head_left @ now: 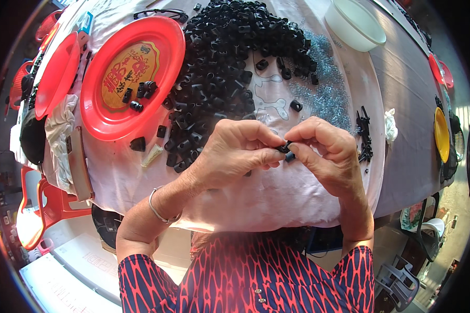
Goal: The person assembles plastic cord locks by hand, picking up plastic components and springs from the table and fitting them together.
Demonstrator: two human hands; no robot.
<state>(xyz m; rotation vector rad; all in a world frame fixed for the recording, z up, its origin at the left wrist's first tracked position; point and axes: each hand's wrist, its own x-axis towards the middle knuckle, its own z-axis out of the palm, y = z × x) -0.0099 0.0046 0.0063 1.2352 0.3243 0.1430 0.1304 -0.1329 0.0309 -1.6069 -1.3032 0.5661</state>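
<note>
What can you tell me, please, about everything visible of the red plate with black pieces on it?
The red plate is round and glossy, plastic by its look, with a broad rim and a gold-coloured centre bearing red decoration. It lies face up on the pale cloth, left of the heap of black parts, with a few small black pieces on it.

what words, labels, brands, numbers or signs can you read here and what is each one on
Red tray: bold red characters and smaller dark print on its gold centre; I won't copy printed wording.
Blue-and-white box: any print is too small to read.
Pale surface at lower left: faint marks like lettering, too blurred to read.
Held black piece: no lettering I can make out.
</note>
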